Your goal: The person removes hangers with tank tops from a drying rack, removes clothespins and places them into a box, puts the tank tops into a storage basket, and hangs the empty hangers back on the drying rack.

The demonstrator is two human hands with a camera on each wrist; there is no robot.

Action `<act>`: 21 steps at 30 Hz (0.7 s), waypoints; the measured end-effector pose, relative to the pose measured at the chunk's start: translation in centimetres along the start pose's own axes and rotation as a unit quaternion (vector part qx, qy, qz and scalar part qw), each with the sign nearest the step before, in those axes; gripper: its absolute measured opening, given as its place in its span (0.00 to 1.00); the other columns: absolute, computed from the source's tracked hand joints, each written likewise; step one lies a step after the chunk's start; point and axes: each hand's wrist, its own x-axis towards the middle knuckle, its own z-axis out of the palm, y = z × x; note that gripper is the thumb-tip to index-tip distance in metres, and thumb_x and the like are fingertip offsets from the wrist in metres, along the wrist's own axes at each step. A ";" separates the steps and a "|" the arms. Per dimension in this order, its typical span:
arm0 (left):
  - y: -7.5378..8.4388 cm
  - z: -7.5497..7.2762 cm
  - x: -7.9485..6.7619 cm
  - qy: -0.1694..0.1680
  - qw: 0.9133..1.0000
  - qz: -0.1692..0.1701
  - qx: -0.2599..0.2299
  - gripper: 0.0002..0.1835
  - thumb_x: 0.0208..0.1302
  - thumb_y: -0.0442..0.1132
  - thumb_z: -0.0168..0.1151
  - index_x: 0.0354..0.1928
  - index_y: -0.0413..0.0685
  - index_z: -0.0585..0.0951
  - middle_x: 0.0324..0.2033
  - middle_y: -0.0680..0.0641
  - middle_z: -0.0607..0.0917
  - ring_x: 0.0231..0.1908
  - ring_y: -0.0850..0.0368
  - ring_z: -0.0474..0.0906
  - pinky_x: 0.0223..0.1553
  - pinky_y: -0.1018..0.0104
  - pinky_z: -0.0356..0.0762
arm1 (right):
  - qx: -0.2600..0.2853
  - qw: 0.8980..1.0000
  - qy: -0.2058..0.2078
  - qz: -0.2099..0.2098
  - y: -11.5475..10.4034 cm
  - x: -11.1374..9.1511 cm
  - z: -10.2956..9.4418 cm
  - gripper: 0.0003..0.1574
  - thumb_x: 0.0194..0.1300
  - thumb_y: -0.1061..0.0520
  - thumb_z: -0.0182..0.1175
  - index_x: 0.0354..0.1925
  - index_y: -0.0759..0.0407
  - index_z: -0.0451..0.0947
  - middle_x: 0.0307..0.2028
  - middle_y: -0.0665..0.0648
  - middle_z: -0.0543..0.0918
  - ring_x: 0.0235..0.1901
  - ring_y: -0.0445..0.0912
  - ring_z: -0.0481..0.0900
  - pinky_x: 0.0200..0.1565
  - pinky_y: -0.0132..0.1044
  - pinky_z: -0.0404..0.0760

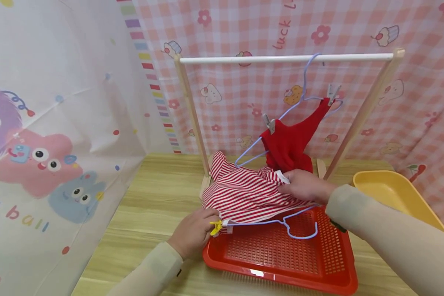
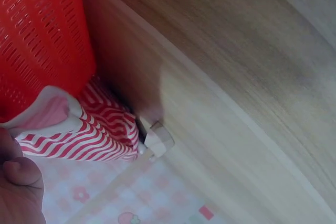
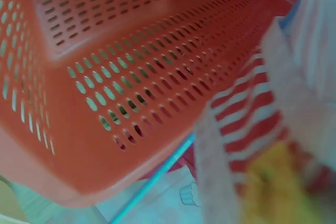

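Note:
A red-and-white striped garment (image 1: 248, 189) with white edging lies partly over the red basket (image 1: 281, 283), spread behind a light-blue hanger (image 1: 259, 223) whose hook points toward me. At the hanger's left end a yellow clothespin (image 1: 216, 227) sits on the white edging. My left hand (image 1: 194, 232) grips the garment's edge right by this clothespin. Farther right, my right hand (image 1: 307, 187) pinches a white-edged part of the garment. In the right wrist view a blurred yellow clothespin (image 3: 273, 187) shows close to the striped cloth (image 3: 252, 108).
Behind stands a wooden rack with a white rod (image 1: 244, 59). A red garment (image 1: 292, 139) hangs there from another blue hanger (image 1: 304, 82), held by grey clothespins (image 1: 269, 124). At the right is a yellow tray (image 1: 396, 193) on the wooden table (image 1: 151, 197).

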 end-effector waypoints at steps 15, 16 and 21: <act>0.0 -0.4 0.3 0.021 1.000 -0.008 -0.011 0.14 0.65 0.31 0.61 0.48 0.54 0.88 0.52 0.52 0.86 0.48 0.52 0.82 0.52 0.57 0.84 | 0.096 0.994 0.057 -0.016 -1.0 -2.4 -1.3 0.20 0.73 0.58 0.49 0.52 0.67 0.82 0.38 0.55 0.85 0.38 0.45 0.78 0.44 0.37 0.79; 0.1 -0.5 0.3 0.020 1.000 -0.006 -0.012 0.14 0.65 0.32 0.62 0.48 0.54 0.88 0.52 0.51 0.86 0.48 0.52 0.82 0.52 0.57 0.84 | 0.107 0.993 0.056 -0.016 -0.9 -2.5 -1.4 0.21 0.74 0.58 0.48 0.53 0.68 0.81 0.38 0.55 0.86 0.38 0.45 0.79 0.44 0.36 0.79; 0.6 -0.3 0.4 -0.023 0.999 -0.011 -0.030 0.16 0.65 0.31 0.60 0.49 0.54 0.88 0.51 0.52 0.86 0.48 0.53 0.82 0.55 0.57 0.83 | 0.106 0.994 0.037 0.013 -0.3 -2.7 -1.5 0.26 0.80 0.46 0.49 0.56 0.65 0.80 0.41 0.55 0.86 0.40 0.45 0.81 0.47 0.37 0.80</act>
